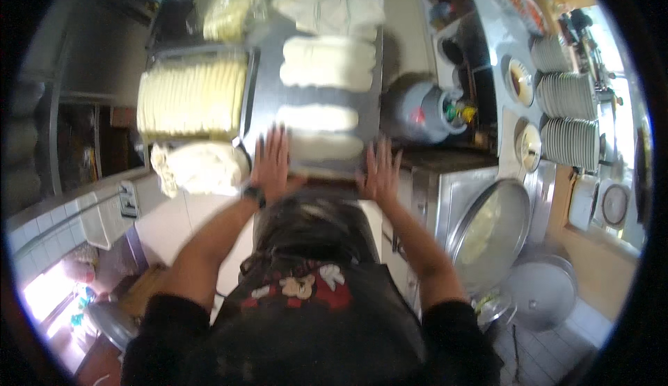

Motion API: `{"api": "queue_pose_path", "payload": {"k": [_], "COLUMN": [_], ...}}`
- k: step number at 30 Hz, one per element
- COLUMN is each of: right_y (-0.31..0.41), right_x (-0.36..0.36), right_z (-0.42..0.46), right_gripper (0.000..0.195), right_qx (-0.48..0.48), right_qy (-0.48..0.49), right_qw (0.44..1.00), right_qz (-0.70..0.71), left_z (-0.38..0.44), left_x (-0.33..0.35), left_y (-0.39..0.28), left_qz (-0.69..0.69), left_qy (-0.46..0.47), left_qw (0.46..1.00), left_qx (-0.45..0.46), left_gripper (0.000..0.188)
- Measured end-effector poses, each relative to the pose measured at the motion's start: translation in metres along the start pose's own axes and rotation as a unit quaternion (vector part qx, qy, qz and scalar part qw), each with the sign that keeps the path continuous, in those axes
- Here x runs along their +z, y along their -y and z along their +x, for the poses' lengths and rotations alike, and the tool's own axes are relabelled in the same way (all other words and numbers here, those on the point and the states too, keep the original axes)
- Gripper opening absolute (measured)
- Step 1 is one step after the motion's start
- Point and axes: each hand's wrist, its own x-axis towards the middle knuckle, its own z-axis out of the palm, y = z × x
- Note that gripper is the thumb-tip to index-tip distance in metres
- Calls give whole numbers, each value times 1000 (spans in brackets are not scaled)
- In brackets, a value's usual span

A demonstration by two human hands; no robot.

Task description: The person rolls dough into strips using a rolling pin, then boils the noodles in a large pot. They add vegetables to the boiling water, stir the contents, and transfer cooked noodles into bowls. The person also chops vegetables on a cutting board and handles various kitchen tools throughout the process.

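My left hand [272, 157] lies with fingers spread at the left end of a flattened dough strip [326, 146] on the steel worktop [263, 89]. At the strip's right end, my right hand [381, 169] has its fingers apart too. Neither hand holds anything. A second, paler dough strip [318, 118] lies parallel just beyond. Farther up rest wider, overlapping dough pieces [329, 63]. Left of my left hand sits a large lump of dough [204, 168]. Whether my fingertips press on the near strip is too blurred to tell.
A tray [252, 88] of lined-up dough pieces [192, 96] stands at the left. Behind are a cloth [334, 10] and plastic-covered dough [229, 12]. A gas cylinder [422, 112] is right of the worktop. A big round pan [493, 234] and stacked plates [569, 143] are farther right.
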Motion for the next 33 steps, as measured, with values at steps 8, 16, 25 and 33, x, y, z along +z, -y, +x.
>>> {"api": "queue_pose_path", "payload": {"k": [8,16,25,33], "right_y": [-2,-18,8,37], "right_x": [24,3,-4,22], "right_z": [-58,14,-88,-44], "right_gripper": [87,81,76,44], "right_qx": [21,5,4,87], "right_qy": [36,-90,26,13], "right_qw": [998,995,997,990], "right_qz": [55,38,68,110], "left_z": [-29,37,-76,-66], "left_x": [-30,-38,-20,-38], "left_y": [-21,-1,-16,-4], "left_qz": [-16,23,-188,-217], "left_qy": [258,144,25,-39], "left_qw": [962,986,981,940], "left_qx": [83,85,-37,-260], "left_gripper": [116,127,27,38]}}
